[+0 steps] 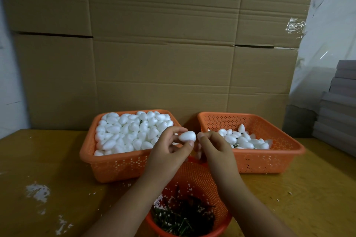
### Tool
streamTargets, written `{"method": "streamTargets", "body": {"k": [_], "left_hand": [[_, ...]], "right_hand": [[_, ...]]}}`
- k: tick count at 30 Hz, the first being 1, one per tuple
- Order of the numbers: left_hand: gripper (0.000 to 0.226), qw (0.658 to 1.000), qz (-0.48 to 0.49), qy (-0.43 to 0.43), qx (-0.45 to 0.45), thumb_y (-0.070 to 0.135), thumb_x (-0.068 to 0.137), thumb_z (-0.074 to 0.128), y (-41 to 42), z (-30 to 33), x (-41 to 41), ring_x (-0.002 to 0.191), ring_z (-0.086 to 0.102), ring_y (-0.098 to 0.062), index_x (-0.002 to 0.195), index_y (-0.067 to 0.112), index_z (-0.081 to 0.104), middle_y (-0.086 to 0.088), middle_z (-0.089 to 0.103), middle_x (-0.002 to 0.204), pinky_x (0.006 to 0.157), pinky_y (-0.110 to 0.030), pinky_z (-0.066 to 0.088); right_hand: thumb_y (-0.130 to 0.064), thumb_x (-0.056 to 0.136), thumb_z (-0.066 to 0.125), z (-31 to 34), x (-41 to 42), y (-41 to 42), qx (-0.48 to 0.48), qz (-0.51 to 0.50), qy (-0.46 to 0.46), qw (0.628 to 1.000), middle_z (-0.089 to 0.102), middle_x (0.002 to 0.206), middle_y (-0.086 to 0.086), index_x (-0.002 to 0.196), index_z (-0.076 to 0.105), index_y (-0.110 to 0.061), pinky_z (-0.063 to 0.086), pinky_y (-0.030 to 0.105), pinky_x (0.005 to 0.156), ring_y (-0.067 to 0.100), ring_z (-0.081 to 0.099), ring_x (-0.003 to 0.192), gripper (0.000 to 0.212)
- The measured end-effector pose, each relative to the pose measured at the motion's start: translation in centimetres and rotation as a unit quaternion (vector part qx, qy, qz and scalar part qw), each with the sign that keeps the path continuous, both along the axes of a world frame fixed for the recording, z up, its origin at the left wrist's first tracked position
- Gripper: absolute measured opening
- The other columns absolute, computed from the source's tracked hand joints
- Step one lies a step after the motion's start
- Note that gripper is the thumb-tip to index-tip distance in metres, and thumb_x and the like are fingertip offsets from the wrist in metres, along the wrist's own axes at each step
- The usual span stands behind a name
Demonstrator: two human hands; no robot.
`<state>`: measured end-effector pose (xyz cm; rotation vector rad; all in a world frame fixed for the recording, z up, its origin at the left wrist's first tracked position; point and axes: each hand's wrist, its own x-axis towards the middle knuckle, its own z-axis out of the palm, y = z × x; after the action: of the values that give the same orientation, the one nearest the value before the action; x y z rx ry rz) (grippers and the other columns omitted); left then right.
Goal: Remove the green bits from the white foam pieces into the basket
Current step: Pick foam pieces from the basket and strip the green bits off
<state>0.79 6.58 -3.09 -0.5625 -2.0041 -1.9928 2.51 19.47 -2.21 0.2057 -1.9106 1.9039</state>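
Left hand (169, 150) is pinching a white foam egg (187, 136) at frame centre, above the round orange basket (194, 175) holding green stems at bottom centre. Right hand (213, 144) is curling its fingertips at the egg's tip; whether they are gripping a green bit cannot be told. Risk: the soft foam is likely crumbling under a hard pinch, or the stem is snapping off short, or the bit is dropping beside the basket onto the wooden table (48, 159).

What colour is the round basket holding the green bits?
Orange, with a fine mesh wall; the round basket shows best, and only, in the head view, below both hands.
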Motion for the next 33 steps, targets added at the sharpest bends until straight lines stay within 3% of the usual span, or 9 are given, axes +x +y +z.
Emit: {"method": "streamTargets", "body": {"k": [9,15,19,24,26,29,33], "left_hand": [[0.019,1.0,-0.012,0.018,-0.01,0.012,0.09,0.067,-0.1,-0.1,0.0,0.068,0.064,-0.003,0.099,0.029,0.064,0.008,0.071,0.093,0.062,-0.015,0.048],[0.014,0.999,0.01,0.008,-0.03,0.023,0.087,0.072,-0.1,-0.3,-0.3,0.085,0.068,-0.013,0.094,0.034,0.067,0.011,0.071,0.095,0.077,-0.029,0.054],[0.01,0.998,0.023,0.025,-0.061,0.026,0.087,0.072,-0.1,-0.2,-0.3,0.088,0.067,-0.005,0.093,0.033,0.067,0.018,0.07,0.094,0.079,-0.023,0.052],[0.01,0.996,0.037,0.033,-0.078,0.029,0.087,0.072,0.0,-0.3,-0.4,0.086,0.066,-0.002,0.092,0.035,0.066,0.021,0.07,0.093,0.077,-0.021,0.052],[0.008,0.996,0.038,0.034,-0.078,0.035,0.086,0.071,0.0,-0.4,-0.5,0.086,0.067,-0.004,0.092,0.035,0.066,0.019,0.07,0.093,0.079,-0.026,0.053],[0.018,0.993,0.039,0.028,-0.104,0.046,0.08,0.069,-0.1,-0.6,-0.6,0.088,0.066,-0.001,0.095,0.038,0.065,0.02,0.07,0.093,0.082,-0.03,0.055],[0.029,0.991,0.049,0.034,-0.124,0.042,0.075,0.061,-0.2,-0.8,-0.7,0.089,0.067,-0.001,0.102,0.034,0.065,0.015,0.072,0.091,0.084,-0.04,0.056]], "right_hand": [[-0.021,0.096,0.056,0.0,0.2,0.0,0.01,0.003,0.005,1.0,0.051,0.054,0.006,0.07,0.052,0.01,0.04,0.015,0.051,0.009,0.047,0.052,0.041],[-0.023,0.095,0.059,-0.2,0.0,0.0,0.03,-0.041,0.017,0.999,0.055,0.057,0.0,0.071,0.059,-0.006,0.042,0.015,0.055,0.006,0.051,0.056,0.029],[-0.019,0.094,0.061,-0.3,0.1,-0.1,0.03,-0.062,0.034,0.997,0.066,0.075,-0.002,0.08,0.066,-0.014,0.044,0.009,0.062,-0.002,0.058,0.067,0.015],[-0.017,0.094,0.059,0.0,0.3,-0.2,0.058,-0.065,0.047,0.995,0.071,0.086,-0.008,0.086,0.072,-0.024,0.045,0.008,0.07,-0.002,0.063,0.083,0.017],[-0.017,0.095,0.058,0.0,0.4,-0.2,0.086,-0.072,0.065,0.992,0.068,0.094,-0.011,0.089,0.072,-0.031,0.045,0.01,0.077,-0.003,0.061,0.092,0.021],[-0.019,0.095,0.058,-0.2,0.4,-0.6,0.159,-0.063,0.094,0.981,0.06,0.104,-0.014,0.101,0.073,-0.033,0.045,0.023,0.093,0.001,0.055,0.107,0.021],[-0.033,0.092,0.052,-0.6,0.4,-1.3,0.3,-0.065,0.143,0.941,0.056,0.119,-0.015,0.124,0.066,-0.029,0.034,0.015,0.1,0.002,0.046,0.119,0.035]]}}
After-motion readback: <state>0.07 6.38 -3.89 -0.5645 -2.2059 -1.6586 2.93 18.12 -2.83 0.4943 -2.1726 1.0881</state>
